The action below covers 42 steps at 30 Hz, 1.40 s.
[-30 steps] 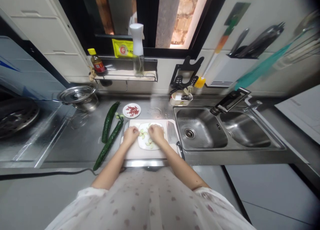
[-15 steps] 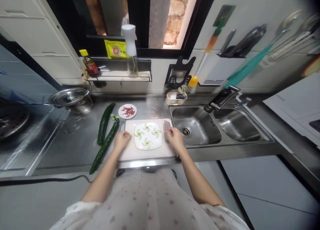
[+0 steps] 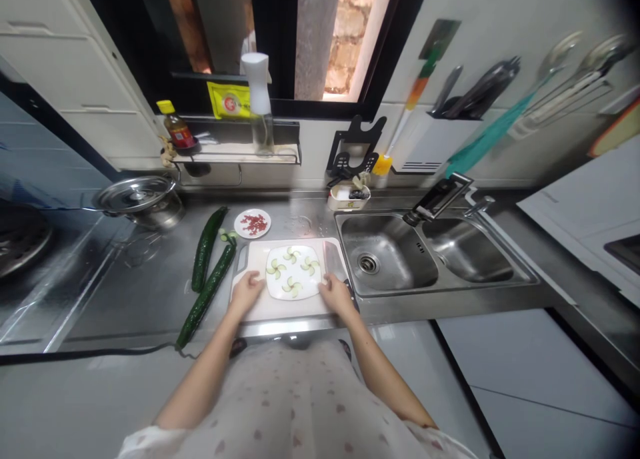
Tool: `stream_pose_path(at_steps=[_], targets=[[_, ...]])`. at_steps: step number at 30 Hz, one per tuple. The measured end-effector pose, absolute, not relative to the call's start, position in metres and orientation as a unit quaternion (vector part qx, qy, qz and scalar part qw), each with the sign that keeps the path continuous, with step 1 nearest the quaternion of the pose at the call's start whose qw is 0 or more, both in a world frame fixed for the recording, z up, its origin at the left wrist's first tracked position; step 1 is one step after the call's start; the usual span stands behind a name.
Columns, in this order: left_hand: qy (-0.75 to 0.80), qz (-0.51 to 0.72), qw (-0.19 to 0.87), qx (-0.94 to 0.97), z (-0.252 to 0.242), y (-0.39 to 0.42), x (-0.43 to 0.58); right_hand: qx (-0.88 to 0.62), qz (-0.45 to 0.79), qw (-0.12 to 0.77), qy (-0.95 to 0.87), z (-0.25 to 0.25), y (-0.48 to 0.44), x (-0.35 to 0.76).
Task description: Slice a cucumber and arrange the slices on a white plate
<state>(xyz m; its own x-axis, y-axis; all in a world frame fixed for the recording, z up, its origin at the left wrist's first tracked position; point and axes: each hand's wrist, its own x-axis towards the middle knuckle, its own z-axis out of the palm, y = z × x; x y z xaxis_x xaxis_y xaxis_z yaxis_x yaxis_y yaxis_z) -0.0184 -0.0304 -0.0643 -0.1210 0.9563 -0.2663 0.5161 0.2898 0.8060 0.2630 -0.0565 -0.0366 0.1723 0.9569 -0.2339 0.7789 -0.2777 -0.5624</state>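
Observation:
A white square plate (image 3: 293,271) lies on the white cutting board (image 3: 257,308), bearing several pinwheels of thin cucumber slices (image 3: 310,266). At the plate's left edge is my left hand (image 3: 247,294), its thumb and fingertips closed on the rim. My right hand (image 3: 337,295) pinches the opposite rim the same way. A knife (image 3: 332,256) rests along the board's right side, its handle partly hidden by my right hand. Left of the board lie two whole-looking dark green cucumbers (image 3: 208,247), with small cut cucumber pieces (image 3: 229,235) beside them.
Behind the board sits a small white dish (image 3: 253,224) of chopped red bits. A double sink (image 3: 395,252) with a black faucet (image 3: 435,199) adjoins on the right. A lidded steel pot (image 3: 140,202) stands at the left rear, below a shelf (image 3: 235,154) holding bottles.
My right hand has left the knife and moved left to the plate's right rim. My left hand has come in to the left rim. The view has shifted slightly.

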Motion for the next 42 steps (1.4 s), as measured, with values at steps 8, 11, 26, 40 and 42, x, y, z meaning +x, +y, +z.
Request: stream_pose_path(at_steps=[8,11,26,40,42], targets=[[0.642,0.302,0.568,0.417,-0.073,-0.038,0.005,-0.747,0.385,0.236,-0.489,-0.06,-0.05,0.252],[0.633,0.325,0.578,0.4,-0.078,-0.04,0.008,-0.748,0.427,0.267,-0.432,-0.065,-0.048,0.248],[0.526,0.414,0.656,0.348,-0.049,-0.039,0.001,-0.682,0.496,0.384,-0.376,-0.043,-0.04,0.246],[0.504,0.441,0.661,0.337,0.022,-0.063,-0.012,-0.572,0.552,0.474,-0.379,0.027,-0.062,0.246],[0.499,0.451,0.664,0.327,0.025,-0.066,-0.011,-0.574,0.545,0.484,-0.373,0.027,-0.064,0.245]])
